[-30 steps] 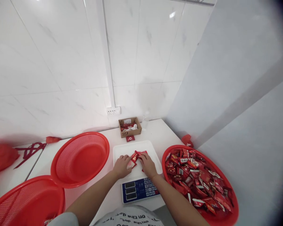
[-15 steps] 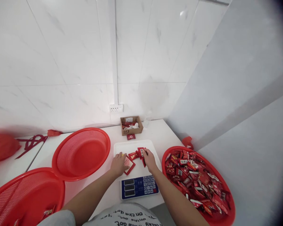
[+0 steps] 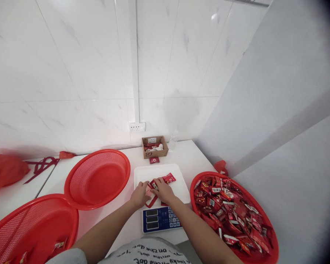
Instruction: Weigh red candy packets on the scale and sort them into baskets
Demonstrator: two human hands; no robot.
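Note:
A digital scale with a white tray (image 3: 178, 190) and a blue keypad panel stands in front of me. My left hand (image 3: 140, 195) is closed on a pink and red packet (image 3: 149, 190) over the tray's left part. Beside it, my right hand (image 3: 162, 190) is closed on a small red packet (image 3: 154, 184), close against the pink one. Another red packet (image 3: 169, 178) lies on the tray beyond my right fingers. A bit of red shows under my right wrist, mostly hidden.
Red basket (image 3: 194, 198) full of red packets at right. Red basket (image 3: 126, 161) left of the scale, another (image 3: 71, 205) nearer with a few packets. Cardboard box (image 3: 155, 153) behind the scale, a red packet (image 3: 154, 160) before it. Red bag (image 3: 7, 170) far left.
My right hand has moved left, bringing a red packet against the pink one in my left hand. The camera view has shifted slightly.

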